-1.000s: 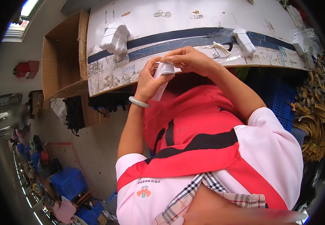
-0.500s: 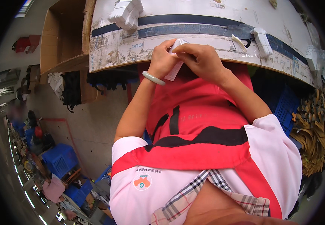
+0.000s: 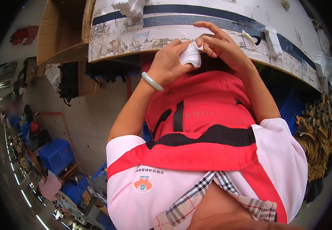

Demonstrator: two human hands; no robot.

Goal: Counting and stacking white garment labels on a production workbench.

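Observation:
My left hand (image 3: pixel 168 63), with a pale green bangle (image 3: pixel 152 81) on its wrist, is closed around a small wad of white folded material (image 3: pixel 191 55) just below the worn table edge (image 3: pixel 135 40). Beside it, my right hand (image 3: pixel 219 43) has its fingers spread and its fingertips touch the top of the same white wad. Both hands sit over my red apron (image 3: pixel 196 111). On the table above lies a pile of white pieces (image 3: pixel 129 7), and further right a white clip-like piece (image 3: pixel 272 36).
A dark blue strip (image 3: pixel 219 17) runs along the table. An open cardboard box (image 3: pixel 58 32) stands at the left. Blue crates (image 3: pixel 56 153) sit on the floor at lower left, another blue crate (image 3: pixel 292 111) under the table, and tan strap bundles (image 3: pixel 321 134) at the right.
The white piece, held flat between both hands before, is now bunched in my left hand. My right fingers have opened. The view has swung so the table sits higher.

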